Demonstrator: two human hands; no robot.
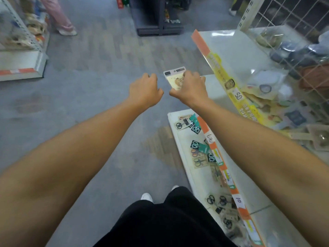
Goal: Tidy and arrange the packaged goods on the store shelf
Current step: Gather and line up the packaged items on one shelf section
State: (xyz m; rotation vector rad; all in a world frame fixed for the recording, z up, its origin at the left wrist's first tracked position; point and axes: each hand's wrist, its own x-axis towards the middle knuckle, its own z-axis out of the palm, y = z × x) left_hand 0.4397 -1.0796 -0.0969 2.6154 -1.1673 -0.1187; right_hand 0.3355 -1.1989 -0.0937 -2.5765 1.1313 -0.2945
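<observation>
My right hand [188,88] grips a flat cream-coloured packet [175,77] with a grey top strip, held out over the aisle floor just left of the shelf corner. My left hand [144,90] hovers beside it with fingers curled, holding nothing that I can see. To the right, the upper white shelf [229,56] carries bagged goods [267,90] behind a yellow and orange price strip [231,82]. The lower shelf [185,150] holds small carded scissors packs [197,147] scattered along it.
A wire mesh panel [292,18] backs the right shelf. Another shelf unit [21,56] stands at the far left, with a person's legs [60,18] beside it. A dark display stand [158,18] sits at the top centre. Grey floor [80,104] lies open ahead.
</observation>
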